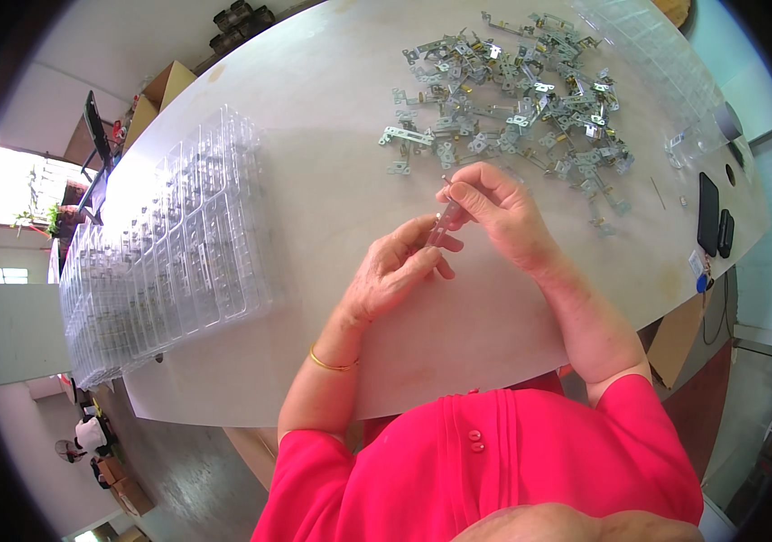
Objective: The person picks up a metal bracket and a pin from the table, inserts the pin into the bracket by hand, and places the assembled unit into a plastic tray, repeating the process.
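White table (332, 117), hands (445, 237) mid-table, clear of edges

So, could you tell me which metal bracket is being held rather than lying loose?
The small one pinched between both hands; the rest lie heaped beyond them.

The small metal piece (447, 217) pinched between the left hand (397, 269) and right hand (499, 210) is mostly covered by fingers, its shape unreadable. Parts in the clear plastic trays (165, 257) are too small and blurred to identify.
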### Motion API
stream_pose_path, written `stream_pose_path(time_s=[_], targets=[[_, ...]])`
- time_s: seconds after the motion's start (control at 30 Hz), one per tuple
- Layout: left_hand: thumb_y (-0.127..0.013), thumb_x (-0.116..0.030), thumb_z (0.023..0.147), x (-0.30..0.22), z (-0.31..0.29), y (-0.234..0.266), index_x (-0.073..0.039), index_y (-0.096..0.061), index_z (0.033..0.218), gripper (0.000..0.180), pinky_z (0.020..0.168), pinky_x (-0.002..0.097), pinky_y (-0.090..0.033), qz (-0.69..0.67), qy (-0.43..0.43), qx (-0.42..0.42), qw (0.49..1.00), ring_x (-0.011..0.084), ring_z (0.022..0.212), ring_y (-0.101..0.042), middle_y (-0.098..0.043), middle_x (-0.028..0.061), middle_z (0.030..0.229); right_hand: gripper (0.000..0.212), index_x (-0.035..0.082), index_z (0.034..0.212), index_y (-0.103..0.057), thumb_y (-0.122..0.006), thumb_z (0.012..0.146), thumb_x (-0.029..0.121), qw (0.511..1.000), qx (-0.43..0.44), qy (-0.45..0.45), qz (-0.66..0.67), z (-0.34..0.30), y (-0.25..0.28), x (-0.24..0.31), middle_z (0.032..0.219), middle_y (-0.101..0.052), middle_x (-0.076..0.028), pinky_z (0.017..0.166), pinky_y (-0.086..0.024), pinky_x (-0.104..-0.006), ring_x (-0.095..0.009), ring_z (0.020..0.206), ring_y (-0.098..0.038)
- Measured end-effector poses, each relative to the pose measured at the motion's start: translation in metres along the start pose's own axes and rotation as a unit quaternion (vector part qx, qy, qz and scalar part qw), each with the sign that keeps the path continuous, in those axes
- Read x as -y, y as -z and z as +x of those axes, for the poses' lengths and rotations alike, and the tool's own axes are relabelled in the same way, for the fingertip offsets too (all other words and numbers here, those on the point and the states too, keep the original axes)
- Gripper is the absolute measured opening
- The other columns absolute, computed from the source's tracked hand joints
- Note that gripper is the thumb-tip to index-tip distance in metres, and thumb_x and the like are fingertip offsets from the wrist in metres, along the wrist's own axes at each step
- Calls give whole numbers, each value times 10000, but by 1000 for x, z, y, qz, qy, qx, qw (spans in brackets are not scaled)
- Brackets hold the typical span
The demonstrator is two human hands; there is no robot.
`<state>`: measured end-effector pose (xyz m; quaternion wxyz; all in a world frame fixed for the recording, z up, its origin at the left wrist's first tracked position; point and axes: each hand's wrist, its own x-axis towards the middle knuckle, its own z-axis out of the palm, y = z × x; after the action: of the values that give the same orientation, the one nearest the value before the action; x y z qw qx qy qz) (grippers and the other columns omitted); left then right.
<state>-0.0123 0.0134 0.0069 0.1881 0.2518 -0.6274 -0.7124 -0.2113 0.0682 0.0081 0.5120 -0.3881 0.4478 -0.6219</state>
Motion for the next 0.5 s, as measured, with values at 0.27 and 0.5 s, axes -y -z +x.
stream_pose_path(time_s=[0.27,0.5], targets=[[-565,-132,1021,16,4,4,28,-419,1454,484,772,305,-529,-52,-53,-71,995,186,927,-681,-659,155,1199,55,59,989,-635,-646,979,112,961,-26,76,-263,-9,-2,1,814,-671,-23,597,-486,-299,-111,679,-624],[-599,-49,992,18,5,2,2,-411,1450,498,805,297,-556,53,-89,-125,987,158,907,-669,-658,116,1151,85,57,990,-632,-653,913,29,913,-9,199,-356,-11,-12,-6,821,-650,-131,611,-498,-373,-309,714,-635]])
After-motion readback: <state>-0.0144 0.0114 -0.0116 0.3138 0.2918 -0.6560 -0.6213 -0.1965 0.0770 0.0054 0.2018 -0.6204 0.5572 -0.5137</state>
